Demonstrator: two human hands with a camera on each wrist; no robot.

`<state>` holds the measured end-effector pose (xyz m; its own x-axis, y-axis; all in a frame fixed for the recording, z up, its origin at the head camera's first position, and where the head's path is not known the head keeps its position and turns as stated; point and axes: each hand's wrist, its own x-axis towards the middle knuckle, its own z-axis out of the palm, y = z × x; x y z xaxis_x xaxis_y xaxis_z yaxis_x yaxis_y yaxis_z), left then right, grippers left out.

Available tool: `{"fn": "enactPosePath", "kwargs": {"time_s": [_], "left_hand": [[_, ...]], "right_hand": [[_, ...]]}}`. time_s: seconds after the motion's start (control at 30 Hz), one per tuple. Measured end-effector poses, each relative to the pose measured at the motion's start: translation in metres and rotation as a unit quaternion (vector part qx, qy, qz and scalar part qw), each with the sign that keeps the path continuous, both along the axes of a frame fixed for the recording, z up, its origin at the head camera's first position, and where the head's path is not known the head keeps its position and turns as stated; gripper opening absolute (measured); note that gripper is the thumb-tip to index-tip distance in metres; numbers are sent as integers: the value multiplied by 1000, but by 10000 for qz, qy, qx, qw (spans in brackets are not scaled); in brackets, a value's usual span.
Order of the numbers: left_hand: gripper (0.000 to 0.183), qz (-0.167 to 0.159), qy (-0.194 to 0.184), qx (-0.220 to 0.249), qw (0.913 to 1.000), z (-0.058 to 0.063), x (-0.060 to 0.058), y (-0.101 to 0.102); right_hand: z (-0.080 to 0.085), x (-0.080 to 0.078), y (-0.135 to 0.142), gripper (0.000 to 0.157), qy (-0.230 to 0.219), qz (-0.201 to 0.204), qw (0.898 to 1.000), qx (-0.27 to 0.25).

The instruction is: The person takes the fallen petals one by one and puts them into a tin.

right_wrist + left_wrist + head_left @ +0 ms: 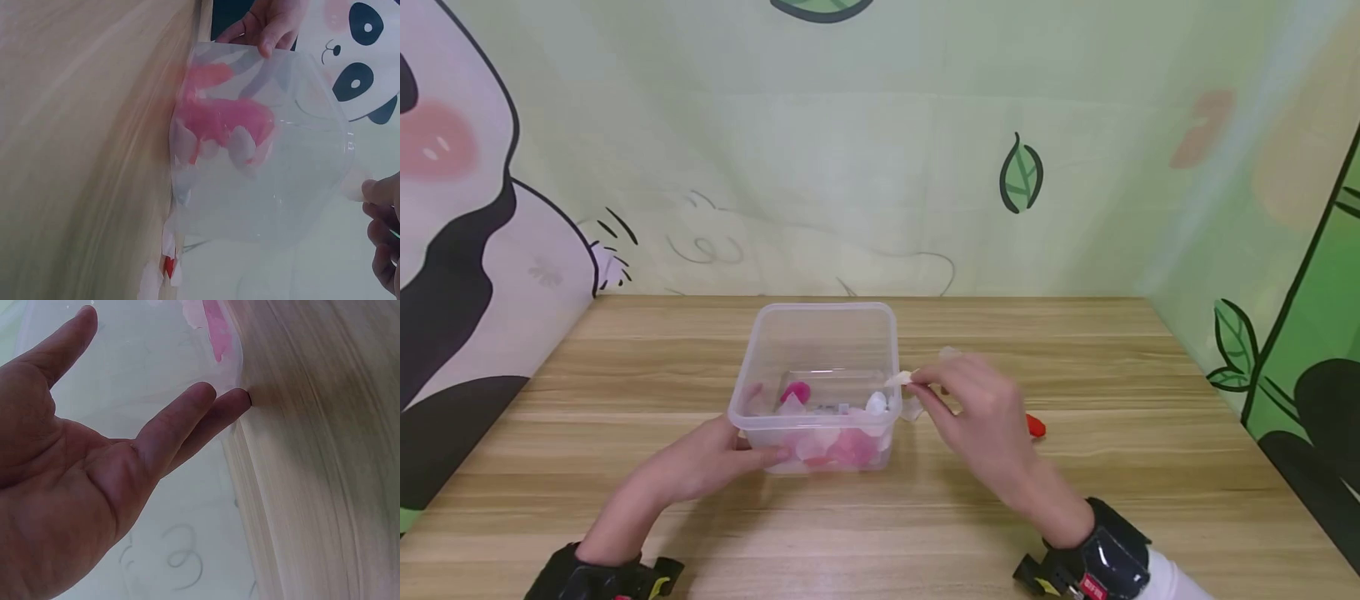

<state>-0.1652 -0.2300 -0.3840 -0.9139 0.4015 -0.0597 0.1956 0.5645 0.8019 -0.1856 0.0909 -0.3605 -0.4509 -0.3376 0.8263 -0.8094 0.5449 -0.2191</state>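
A clear plastic box [822,422] stands on the wooden table with pink and white petal-like pieces [853,447] in it. My left hand [703,467] holds its front left corner, thumb on the front wall. In the left wrist view, the fingers of the left hand [81,462] extend along the box wall. Thumb and index finger of my right hand [981,421] pinch a thin whitish petal [898,379] at the box's right rim. Seen from the right wrist, that petal [357,189] is pale and partly hidden by the right hand's fingertips [374,189].
On the table right of the box lie white petals [912,408], partly hidden behind my right hand. A red piece [1036,426] shows past that hand. A printed cloth backdrop [850,167] rises behind the wooden table [1075,350] and at both sides.
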Motion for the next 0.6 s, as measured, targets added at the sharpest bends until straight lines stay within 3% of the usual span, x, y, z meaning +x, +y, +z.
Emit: {"fn": "enactPosePath", "kwargs": {"time_s": [0.27, 0.6], "left_hand": [[90, -153, 194, -248, 9994, 0, 1, -3], [89, -148, 209, -247, 9994, 2, 1, -4]], "right_hand": [[-3, 3, -7, 16, 230, 500, 9984, 89], [0, 3, -9, 18, 378, 653, 9967, 285]]}}
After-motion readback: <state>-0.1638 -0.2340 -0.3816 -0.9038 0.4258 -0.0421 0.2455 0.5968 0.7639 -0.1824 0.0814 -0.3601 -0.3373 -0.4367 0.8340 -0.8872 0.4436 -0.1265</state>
